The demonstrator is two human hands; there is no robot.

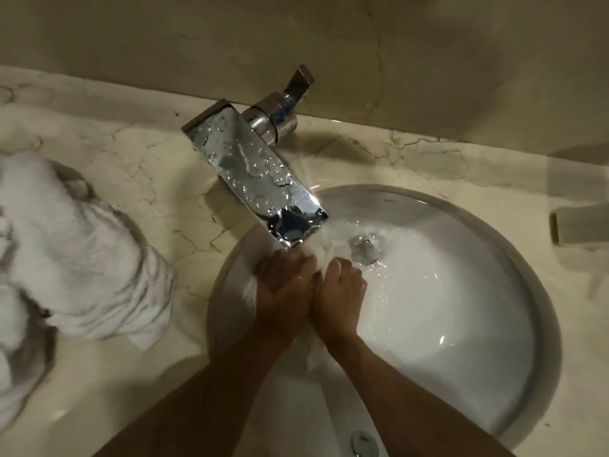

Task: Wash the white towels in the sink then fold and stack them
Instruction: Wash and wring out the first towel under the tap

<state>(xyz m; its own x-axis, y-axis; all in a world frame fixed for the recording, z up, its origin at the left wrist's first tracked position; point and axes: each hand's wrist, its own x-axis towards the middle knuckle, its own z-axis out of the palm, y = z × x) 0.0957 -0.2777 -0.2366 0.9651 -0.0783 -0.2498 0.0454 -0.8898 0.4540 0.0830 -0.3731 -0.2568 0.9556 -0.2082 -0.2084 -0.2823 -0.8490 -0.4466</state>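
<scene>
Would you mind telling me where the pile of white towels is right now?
In the head view, the pile of white towels lies on the marble counter at the far left, left of the sink and the faucet.

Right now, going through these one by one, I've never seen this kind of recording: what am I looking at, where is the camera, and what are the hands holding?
There is no machine here. A person wears a wide-angle camera on the head, so this single picture looks down over their own bare forearms. The left hand and the right hand are pressed together in a round white sink, both gripping a wet white towel under water running from the chrome faucet. The sink sits in a marble counter. To the left on that counter lies a pile of white towels, rumpled, not folded. How many are in it I cannot tell.
</scene>
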